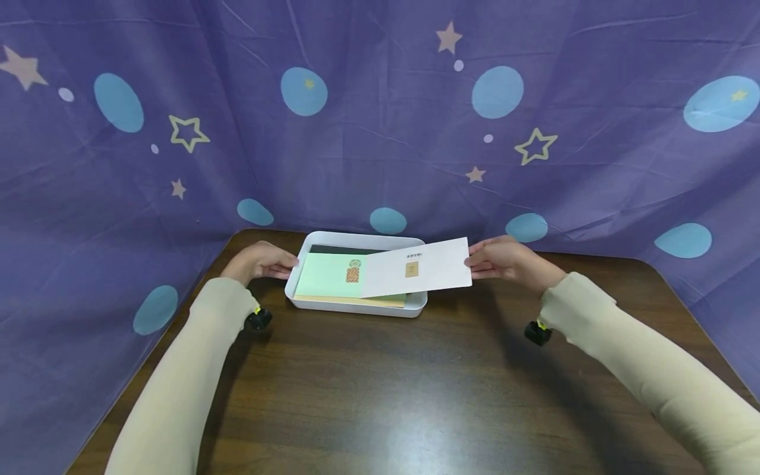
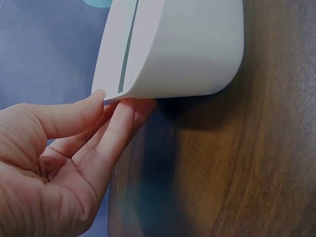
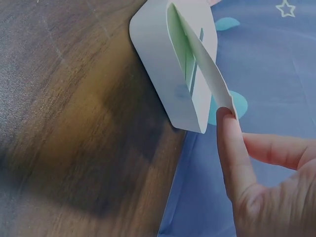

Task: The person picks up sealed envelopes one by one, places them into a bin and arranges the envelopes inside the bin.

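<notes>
A shallow white tray [image 1: 344,307] stands at the far side of the table. My left hand [image 1: 267,259] grips its left end, thumb on the rim and fingers beneath in the left wrist view. A mint green card [image 1: 326,272] with two small printed patches lies inside. Between the thumb and fingers of my right hand [image 1: 505,259] is the right edge of a white card [image 1: 439,267], printed with a barcode and a small tan label. It slants up out of the tray past its right end, its left edge meeting the green card.
Under the green card, a yellowish sheet [image 1: 380,301] shows at the front and a dark one [image 1: 338,250] at the back. The brown wooden table [image 1: 380,382] reaches toward me. Behind it hangs a purple cloth [image 1: 380,145] with stars and blue ovals.
</notes>
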{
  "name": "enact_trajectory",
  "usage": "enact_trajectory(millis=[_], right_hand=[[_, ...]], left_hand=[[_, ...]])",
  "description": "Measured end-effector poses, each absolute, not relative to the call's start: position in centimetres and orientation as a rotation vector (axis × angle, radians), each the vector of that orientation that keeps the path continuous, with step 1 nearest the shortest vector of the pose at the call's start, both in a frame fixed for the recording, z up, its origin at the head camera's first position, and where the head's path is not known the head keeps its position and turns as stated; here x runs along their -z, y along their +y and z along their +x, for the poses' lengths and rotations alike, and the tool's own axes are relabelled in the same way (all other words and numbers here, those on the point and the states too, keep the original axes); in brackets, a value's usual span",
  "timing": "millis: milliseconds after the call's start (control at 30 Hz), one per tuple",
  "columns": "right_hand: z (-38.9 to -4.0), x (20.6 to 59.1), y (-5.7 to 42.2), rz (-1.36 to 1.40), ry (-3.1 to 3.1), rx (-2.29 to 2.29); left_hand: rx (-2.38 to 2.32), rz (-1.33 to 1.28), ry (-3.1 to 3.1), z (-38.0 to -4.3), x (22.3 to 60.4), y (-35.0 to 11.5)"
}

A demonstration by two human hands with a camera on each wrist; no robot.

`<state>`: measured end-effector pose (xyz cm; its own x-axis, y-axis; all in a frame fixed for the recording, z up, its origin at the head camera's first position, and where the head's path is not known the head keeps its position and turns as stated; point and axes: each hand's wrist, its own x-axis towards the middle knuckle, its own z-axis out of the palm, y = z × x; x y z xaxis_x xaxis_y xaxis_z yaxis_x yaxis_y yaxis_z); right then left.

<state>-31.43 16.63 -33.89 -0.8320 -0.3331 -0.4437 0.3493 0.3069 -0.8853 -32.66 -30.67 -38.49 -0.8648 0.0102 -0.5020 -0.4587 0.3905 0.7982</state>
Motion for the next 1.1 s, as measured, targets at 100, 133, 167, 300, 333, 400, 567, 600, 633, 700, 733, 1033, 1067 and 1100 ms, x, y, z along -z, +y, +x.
enact_trajectory(millis=[100, 133, 167, 300, 333, 400, 567, 600, 633, 700, 733, 1033, 1067, 1100], right_hand=[[-31.6, 33.8, 16.1, 0.029, 2.041, 1.552], [-31.7, 33.8, 16.0, 0.031, 2.050, 1.547], [-31.8, 33.8, 15.8, 0.036, 2.057, 1.543], [-32.2, 33.7, 15.2, 0.052, 2.091, 1.515], [-32.3, 33.7, 15.1, 0.060, 2.108, 1.505], [-32.6, 33.5, 14.8, 0.072, 2.132, 1.493], [-32.9, 33.0, 14.0, 0.083, 2.201, 1.456], [-33.0, 32.9, 13.8, 0.079, 2.210, 1.445], [-33.1, 32.9, 13.7, 0.080, 2.216, 1.440], [-33.2, 32.9, 13.4, 0.083, 2.227, 1.428], [-33.3, 32.9, 13.2, 0.088, 2.228, 1.429], [-33.6, 33.6, 11.8, 0.116, 2.238, 1.444], [-33.6, 33.6, 11.7, 0.119, 2.241, 1.441], [-33.6, 33.7, 11.5, 0.122, 2.241, 1.440]], left_hand=[[-1.486, -0.386, 2.222, -32.7, 38.6, -30.8], [-1.488, -0.385, 2.220, -32.7, 38.6, -30.8], [-1.490, -0.384, 2.218, -32.7, 38.7, -30.9], [-1.507, -0.380, 2.204, -32.8, 38.8, -31.0], [-1.516, -0.380, 2.197, -32.8, 38.8, -31.1], [-1.535, -0.377, 2.183, -32.8, 38.9, -31.1], [-1.554, -0.370, 2.171, -32.8, 38.9, -31.1], [-1.553, -0.369, 2.174, -32.8, 38.8, -31.0], [-1.549, -0.370, 2.178, -32.7, 38.8, -31.0], [-1.543, -0.369, 2.185, -32.6, 38.6, -30.9], [-1.541, -0.367, 2.188, -32.6, 38.6, -30.8], [-1.510, -0.378, 2.222, -32.5, 38.5, -30.6], [-1.509, -0.377, 2.222, -32.5, 38.5, -30.6], [-1.508, -0.380, 2.221, -32.5, 38.5, -30.6]])
